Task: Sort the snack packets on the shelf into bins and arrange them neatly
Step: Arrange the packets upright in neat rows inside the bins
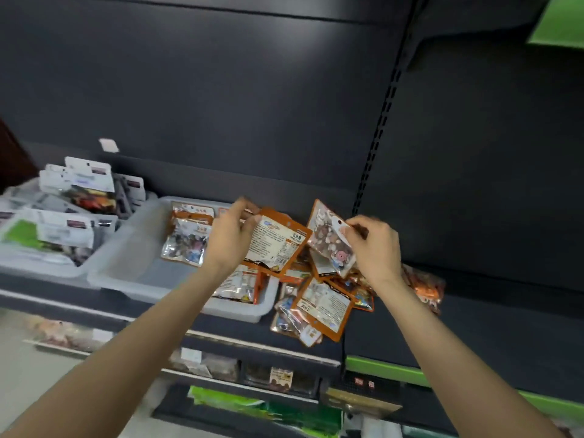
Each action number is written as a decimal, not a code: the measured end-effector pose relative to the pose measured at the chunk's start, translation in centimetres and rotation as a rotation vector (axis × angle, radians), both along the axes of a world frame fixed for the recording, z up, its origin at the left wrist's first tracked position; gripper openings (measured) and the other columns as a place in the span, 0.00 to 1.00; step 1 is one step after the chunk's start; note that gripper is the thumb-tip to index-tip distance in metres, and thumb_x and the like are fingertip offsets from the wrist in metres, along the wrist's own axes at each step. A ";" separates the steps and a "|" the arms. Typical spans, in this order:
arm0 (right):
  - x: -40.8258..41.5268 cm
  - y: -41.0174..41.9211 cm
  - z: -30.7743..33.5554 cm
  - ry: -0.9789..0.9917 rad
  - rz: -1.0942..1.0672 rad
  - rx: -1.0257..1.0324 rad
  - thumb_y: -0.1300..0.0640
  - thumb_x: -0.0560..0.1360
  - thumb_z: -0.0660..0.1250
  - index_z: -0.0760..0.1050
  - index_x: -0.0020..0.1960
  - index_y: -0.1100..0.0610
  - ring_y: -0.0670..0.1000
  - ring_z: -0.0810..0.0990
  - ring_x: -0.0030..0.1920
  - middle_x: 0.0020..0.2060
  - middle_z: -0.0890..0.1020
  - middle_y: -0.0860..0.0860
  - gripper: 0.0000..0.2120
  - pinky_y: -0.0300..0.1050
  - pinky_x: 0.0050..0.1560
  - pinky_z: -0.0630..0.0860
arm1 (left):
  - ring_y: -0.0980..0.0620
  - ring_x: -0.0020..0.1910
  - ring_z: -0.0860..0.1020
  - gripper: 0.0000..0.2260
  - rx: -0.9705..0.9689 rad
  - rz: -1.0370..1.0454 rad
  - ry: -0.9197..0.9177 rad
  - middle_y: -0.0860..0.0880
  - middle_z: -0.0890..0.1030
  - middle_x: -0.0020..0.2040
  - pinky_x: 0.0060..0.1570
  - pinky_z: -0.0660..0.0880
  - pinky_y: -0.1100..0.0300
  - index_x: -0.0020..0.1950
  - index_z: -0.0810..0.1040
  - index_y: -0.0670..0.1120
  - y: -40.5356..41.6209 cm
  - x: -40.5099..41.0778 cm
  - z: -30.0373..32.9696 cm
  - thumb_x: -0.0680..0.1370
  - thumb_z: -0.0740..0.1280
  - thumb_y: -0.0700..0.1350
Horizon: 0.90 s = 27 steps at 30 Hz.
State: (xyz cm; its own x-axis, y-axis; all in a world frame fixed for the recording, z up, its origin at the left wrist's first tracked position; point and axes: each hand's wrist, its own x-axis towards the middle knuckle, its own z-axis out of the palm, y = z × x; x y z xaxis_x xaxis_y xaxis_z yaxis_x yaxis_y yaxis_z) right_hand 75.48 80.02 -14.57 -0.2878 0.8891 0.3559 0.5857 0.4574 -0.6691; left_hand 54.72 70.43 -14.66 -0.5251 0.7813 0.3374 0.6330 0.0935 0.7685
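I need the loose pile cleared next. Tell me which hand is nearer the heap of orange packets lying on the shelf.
Right. The right hand hovers directly above the heap of orange packets, pinching a packet. The left hand is off to the heap's left, over the grey bin, gripping another packet.

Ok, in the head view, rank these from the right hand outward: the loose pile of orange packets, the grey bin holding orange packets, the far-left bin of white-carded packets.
1. Loose pile of orange packets: directly below the right hand.
2. Grey bin holding orange packets: to its left, past the left hand.
3. Far-left bin of white-carded packets: farthest, at the shelf's left end.
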 end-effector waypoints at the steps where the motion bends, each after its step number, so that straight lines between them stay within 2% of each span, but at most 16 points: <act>1: -2.1 -0.5 0.2 0.011 0.004 0.003 0.56 0.76 0.67 0.81 0.51 0.55 0.51 0.81 0.46 0.46 0.83 0.51 0.07 0.50 0.47 0.78 | 0.53 0.45 0.77 0.03 0.011 0.010 0.009 0.49 0.78 0.47 0.38 0.73 0.66 0.53 0.73 0.45 -0.5 -2.2 0.2 0.80 0.61 0.42; 3: -6.3 -1.6 0.3 0.026 -0.009 0.008 0.57 0.76 0.66 0.81 0.50 0.55 0.51 0.81 0.46 0.47 0.83 0.51 0.06 0.48 0.46 0.78 | 0.54 0.43 0.76 0.04 0.016 0.047 0.033 0.50 0.78 0.47 0.35 0.71 0.71 0.53 0.73 0.43 -1.4 -7.1 0.3 0.80 0.61 0.40; 5: -10.1 -2.5 0.1 0.031 -0.040 0.020 0.57 0.76 0.66 0.80 0.50 0.54 0.51 0.81 0.45 0.46 0.83 0.50 0.05 0.46 0.45 0.77 | 0.53 0.41 0.75 0.05 -0.021 0.082 0.068 0.50 0.78 0.47 0.31 0.69 0.69 0.53 0.74 0.42 -1.9 -11.9 -0.2 0.80 0.60 0.38; 7: -13.4 -3.3 -0.2 0.028 -0.062 0.014 0.58 0.76 0.66 0.80 0.49 0.55 0.51 0.81 0.45 0.45 0.84 0.50 0.04 0.46 0.45 0.78 | 0.49 0.41 0.76 0.06 -0.082 0.081 0.084 0.48 0.79 0.45 0.34 0.72 0.62 0.53 0.74 0.41 -2.3 -16.0 -1.5 0.79 0.59 0.36; 10: -17.6 -4.2 -1.0 -0.007 -0.061 -0.018 0.59 0.76 0.67 0.79 0.49 0.55 0.51 0.82 0.45 0.46 0.84 0.51 0.04 0.45 0.44 0.77 | 0.42 0.44 0.79 0.07 -0.156 0.030 0.072 0.46 0.79 0.43 0.43 0.77 0.52 0.50 0.75 0.42 -2.3 -20.7 -4.5 0.77 0.60 0.33; 15: -22.3 -5.9 -2.4 -0.035 -0.064 -0.049 0.61 0.75 0.67 0.79 0.50 0.55 0.50 0.82 0.45 0.46 0.84 0.50 0.05 0.47 0.47 0.78 | 0.40 0.51 0.79 0.12 -0.343 -0.001 0.010 0.41 0.83 0.52 0.50 0.74 0.53 0.60 0.75 0.41 -1.3 -24.7 -8.3 0.77 0.61 0.35; 17: -23.7 -6.4 -3.2 -0.059 -0.055 -0.095 0.62 0.75 0.67 0.79 0.52 0.56 0.49 0.81 0.46 0.47 0.83 0.49 0.07 0.45 0.48 0.78 | 0.40 0.51 0.79 0.11 -0.417 -0.006 -0.008 0.41 0.82 0.53 0.50 0.75 0.53 0.59 0.76 0.40 -0.6 -25.7 -8.9 0.78 0.61 0.36; 20: -25.6 -6.7 -4.5 -0.088 -0.034 -0.162 0.62 0.76 0.67 0.78 0.53 0.54 0.50 0.81 0.49 0.50 0.83 0.50 0.08 0.48 0.51 0.78 | 0.40 0.49 0.79 0.11 -0.547 -0.078 0.098 0.39 0.81 0.52 0.48 0.77 0.51 0.59 0.76 0.40 -0.7 -27.1 -9.2 0.78 0.60 0.37; 22: -26.8 -6.7 -5.2 -0.102 0.015 -0.185 0.63 0.76 0.67 0.78 0.54 0.54 0.50 0.81 0.51 0.50 0.83 0.50 0.08 0.47 0.52 0.77 | 0.41 0.53 0.77 0.15 -0.553 -0.166 0.216 0.40 0.78 0.58 0.52 0.75 0.50 0.65 0.72 0.44 -1.5 -27.7 -9.4 0.78 0.61 0.38; 23: -27.4 -6.7 -5.5 -0.120 0.048 -0.199 0.63 0.76 0.67 0.78 0.54 0.54 0.50 0.81 0.51 0.50 0.83 0.50 0.08 0.45 0.51 0.77 | 0.42 0.59 0.74 0.18 -0.527 -0.187 0.305 0.42 0.75 0.63 0.57 0.73 0.49 0.68 0.69 0.46 -2.1 -28.0 -9.4 0.78 0.62 0.39; 25: -28.7 -6.8 -6.0 -0.154 0.116 -0.243 0.63 0.76 0.66 0.78 0.54 0.55 0.50 0.80 0.52 0.50 0.83 0.50 0.08 0.43 0.48 0.76 | 0.43 0.71 0.64 0.25 -0.478 -0.167 0.487 0.44 0.66 0.72 0.67 0.64 0.47 0.74 0.62 0.49 -3.4 -28.6 -9.1 0.78 0.65 0.44; 27: -30.2 -6.9 -6.7 -0.159 0.163 -0.290 0.62 0.76 0.66 0.77 0.54 0.55 0.50 0.80 0.53 0.51 0.82 0.51 0.08 0.43 0.49 0.77 | 0.44 0.76 0.53 0.34 -0.538 -0.131 0.513 0.45 0.55 0.77 0.72 0.55 0.47 0.77 0.51 0.49 -4.5 -29.2 -8.7 0.77 0.66 0.51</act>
